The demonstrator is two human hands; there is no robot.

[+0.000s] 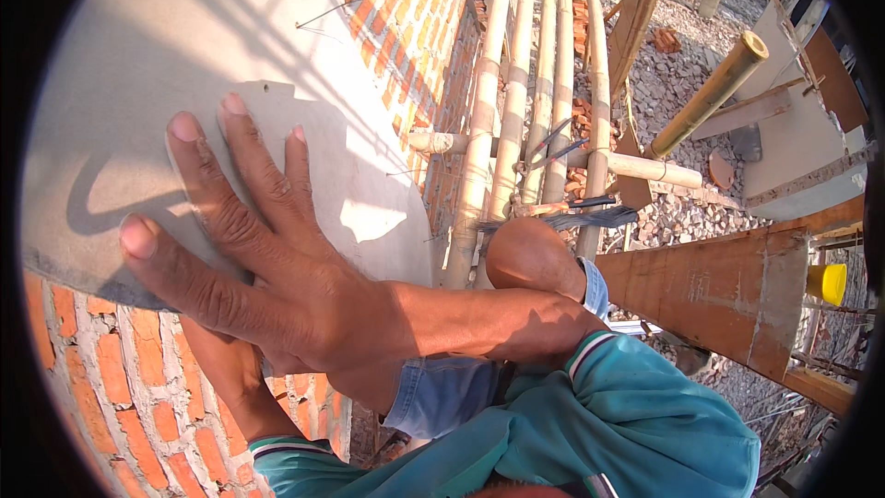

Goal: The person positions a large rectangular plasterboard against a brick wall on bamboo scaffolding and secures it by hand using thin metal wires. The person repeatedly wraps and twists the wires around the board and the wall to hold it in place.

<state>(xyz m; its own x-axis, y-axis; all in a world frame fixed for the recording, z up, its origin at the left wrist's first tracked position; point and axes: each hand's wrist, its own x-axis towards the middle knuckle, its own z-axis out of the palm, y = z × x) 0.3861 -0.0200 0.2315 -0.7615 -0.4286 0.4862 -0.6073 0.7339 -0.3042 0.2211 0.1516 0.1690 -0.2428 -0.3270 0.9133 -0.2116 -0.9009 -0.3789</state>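
My right hand (286, 258) is spread open, fingers apart, with its back showing. It is over a smooth grey plastered surface (120, 83) on the brick wall; I cannot tell whether the palm touches it. My right forearm crosses from the right in a teal sleeve. My left forearm (235, 383) rises from the lower edge, below the right hand. The left hand itself is hidden behind the right one, so what it holds or touches does not show. Shadows of the hand and of poles fall across the grey surface.
Bare red brickwork (138, 387) borders the grey surface below, and more runs above right. Bamboo poles (516, 101) lie side by side over a cross pole (645, 169). My bent knee (530, 258) is beside them. Rubble (682, 83), a wooden beam (710, 286) and a yellow cup-like object (832, 284) are at right.
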